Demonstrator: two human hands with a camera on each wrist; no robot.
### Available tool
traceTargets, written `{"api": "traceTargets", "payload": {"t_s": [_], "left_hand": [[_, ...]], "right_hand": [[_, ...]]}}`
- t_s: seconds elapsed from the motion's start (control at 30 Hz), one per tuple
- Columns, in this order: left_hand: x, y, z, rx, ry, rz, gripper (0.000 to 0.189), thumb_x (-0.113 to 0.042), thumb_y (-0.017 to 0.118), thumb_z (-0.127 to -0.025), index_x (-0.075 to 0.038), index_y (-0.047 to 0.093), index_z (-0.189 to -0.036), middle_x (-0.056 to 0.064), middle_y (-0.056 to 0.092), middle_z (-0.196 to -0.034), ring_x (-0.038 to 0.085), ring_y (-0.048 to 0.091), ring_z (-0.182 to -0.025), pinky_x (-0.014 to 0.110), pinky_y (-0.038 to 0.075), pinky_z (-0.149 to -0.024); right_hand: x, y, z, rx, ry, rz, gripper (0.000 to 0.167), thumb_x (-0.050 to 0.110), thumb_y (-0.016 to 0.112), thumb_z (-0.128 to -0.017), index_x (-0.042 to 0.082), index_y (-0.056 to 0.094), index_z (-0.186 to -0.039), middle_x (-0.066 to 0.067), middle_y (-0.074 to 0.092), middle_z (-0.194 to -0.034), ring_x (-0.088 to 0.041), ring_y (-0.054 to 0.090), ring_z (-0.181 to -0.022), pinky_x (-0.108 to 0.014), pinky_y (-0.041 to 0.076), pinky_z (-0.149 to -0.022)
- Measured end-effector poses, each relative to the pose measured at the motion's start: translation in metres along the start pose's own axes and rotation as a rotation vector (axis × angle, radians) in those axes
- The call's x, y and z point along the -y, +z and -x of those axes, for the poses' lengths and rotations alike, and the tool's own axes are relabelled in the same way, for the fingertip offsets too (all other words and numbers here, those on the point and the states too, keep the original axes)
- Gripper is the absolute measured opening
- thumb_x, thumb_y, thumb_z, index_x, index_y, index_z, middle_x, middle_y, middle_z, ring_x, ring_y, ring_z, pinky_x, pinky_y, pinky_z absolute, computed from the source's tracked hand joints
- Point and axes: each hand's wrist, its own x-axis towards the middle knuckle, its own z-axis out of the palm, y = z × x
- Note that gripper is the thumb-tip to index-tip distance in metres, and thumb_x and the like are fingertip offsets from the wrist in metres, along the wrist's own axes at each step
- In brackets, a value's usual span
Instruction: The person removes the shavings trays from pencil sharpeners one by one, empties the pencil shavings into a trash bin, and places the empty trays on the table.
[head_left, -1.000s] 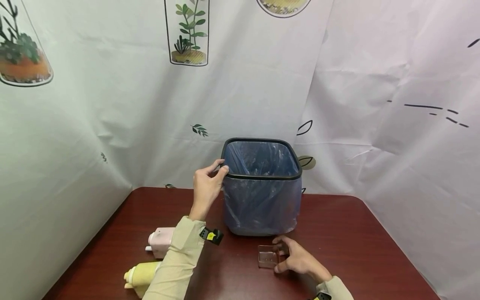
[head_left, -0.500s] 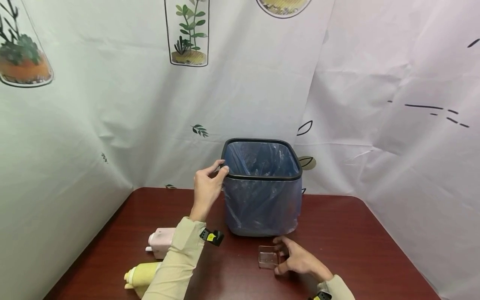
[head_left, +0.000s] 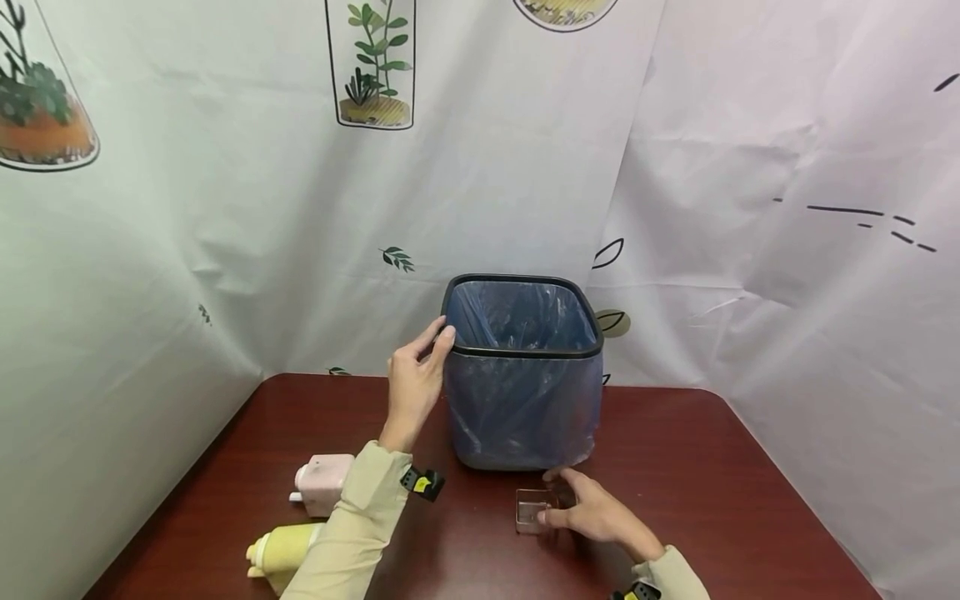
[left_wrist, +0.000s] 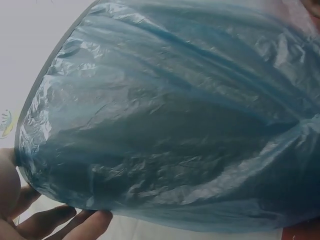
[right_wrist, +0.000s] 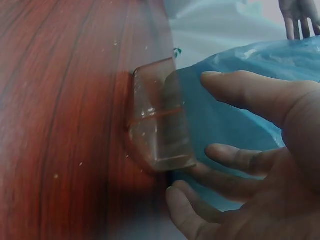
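Note:
A dark bin [head_left: 525,417] covered by a translucent blue bag [left_wrist: 165,115] stands upright at the back of the table. My left hand [head_left: 415,383] touches its front left corner near the black rim [head_left: 525,354], thumb and fingers spread and fairly straight. In front of the bin lies a small clear plastic box [head_left: 531,511]. My right hand [head_left: 597,510] is at the box's right side. In the right wrist view, the thumb stands away from the clear box, and a fingertip lies close to its edge; contact is hard to tell.
A pink bottle-like object [head_left: 325,483] and a yellow one [head_left: 285,552] lie on the left of the reddish-brown table [head_left: 697,500]. My left sleeve partly covers both. White printed cloth [head_left: 300,208] hangs behind and at the sides.
My right thumb has shifted left, in front of the clear box. The left thumb and fingers have moved only slightly. The view has shifted a little; bin and box stay in place.

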Motion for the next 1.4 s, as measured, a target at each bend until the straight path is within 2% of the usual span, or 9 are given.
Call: {"api": "traceTargets", "payload": {"t_s": [0.17,0.33,0.5,0.67,0.8,0.93,1.13,1.27,1.4], "left_hand": [[0.0,-0.001,0.007,0.051,-0.037,0.019,0.054,-0.054,0.053,-0.086,-0.037,0.04,-0.135,0.005,0.056,-0.127,0.013,0.056,-0.111,0.034,0.047,-0.088],[-0.005,-0.009,0.02,0.085,-0.086,-0.103,0.066,-0.061,0.053,-0.082,-0.037,0.032,-0.14,0.006,0.055,-0.128,0.017,0.058,-0.108,0.04,0.048,-0.086],[-0.007,-0.024,0.035,0.131,-0.133,-0.199,0.072,-0.065,0.053,-0.079,-0.029,0.038,-0.139,0.002,0.053,-0.13,0.017,0.055,-0.112,0.042,0.044,-0.091],[-0.008,-0.045,0.046,0.176,-0.159,-0.267,0.073,-0.065,0.053,-0.079,-0.018,0.047,-0.135,0.005,0.049,-0.134,0.022,0.047,-0.122,0.044,0.04,-0.096],[-0.003,-0.06,0.054,0.186,-0.181,-0.328,0.066,-0.063,0.053,-0.081,-0.015,0.056,-0.126,0.008,0.058,-0.122,0.023,0.056,-0.109,0.043,0.046,-0.085],[0.004,-0.073,0.059,0.211,-0.207,-0.427,0.061,-0.063,0.052,-0.081,-0.015,0.06,-0.118,0.008,0.061,-0.114,0.023,0.059,-0.099,0.042,0.048,-0.079],[0.007,-0.091,0.063,0.365,-0.276,-0.617,0.07,-0.064,0.05,-0.082,-0.007,0.054,-0.121,0.015,0.057,-0.112,0.028,0.057,-0.096,0.046,0.045,-0.077],[0.009,-0.103,0.067,0.455,-0.335,-0.653,0.069,-0.05,0.059,-0.082,0.001,0.047,-0.126,0.015,0.058,-0.104,0.029,0.056,-0.092,0.047,0.045,-0.078],[0.012,-0.114,0.073,0.496,-0.394,-0.66,0.07,-0.04,0.065,-0.079,0.005,0.042,-0.128,0.016,0.056,-0.098,0.028,0.055,-0.085,0.045,0.045,-0.074]], "right_hand": [[0.009,-0.001,0.001,-0.048,-0.019,0.038,0.045,0.032,0.071,-0.079,0.004,0.055,-0.111,-0.011,0.058,-0.111,-0.031,0.052,-0.106,-0.047,0.042,-0.084],[0.015,-0.002,0.003,-0.1,-0.013,0.042,0.037,0.03,0.07,-0.078,0.007,0.059,-0.104,-0.006,0.059,-0.107,-0.03,0.051,-0.108,-0.049,0.04,-0.086],[0.021,-0.003,0.004,-0.096,0.0,0.024,0.03,0.028,0.069,-0.08,0.009,0.06,-0.1,-0.004,0.059,-0.106,-0.028,0.051,-0.106,-0.047,0.041,-0.083],[0.031,-0.004,0.008,-0.1,0.002,0.072,0.027,0.03,0.069,-0.08,0.01,0.061,-0.096,-0.002,0.057,-0.1,-0.026,0.052,-0.099,-0.04,0.042,-0.075],[0.04,-0.004,0.011,-0.09,-0.021,0.095,0.025,0.031,0.068,-0.081,0.01,0.061,-0.093,-0.003,0.059,-0.095,-0.02,0.054,-0.089,-0.03,0.043,-0.068],[0.049,-0.001,0.012,-0.041,-0.061,0.013,0.025,0.029,0.067,-0.083,0.008,0.061,-0.094,-0.005,0.06,-0.091,-0.013,0.058,-0.081,-0.024,0.045,-0.065],[0.057,0.011,0.006,0.003,-0.132,-0.073,0.02,0.03,0.067,-0.083,0.016,0.06,-0.095,0.002,0.06,-0.092,-0.015,0.061,-0.087,-0.027,0.049,-0.072],[0.06,0.023,0.002,0.03,-0.167,-0.131,0.021,0.029,0.068,-0.082,0.018,0.06,-0.098,0.004,0.059,-0.094,-0.017,0.06,-0.087,-0.028,0.049,-0.071],[0.064,0.034,-0.001,0.07,-0.171,-0.227,0.02,0.022,0.069,-0.082,0.016,0.061,-0.099,0.002,0.06,-0.096,-0.012,0.061,-0.086,-0.026,0.05,-0.068]]}}
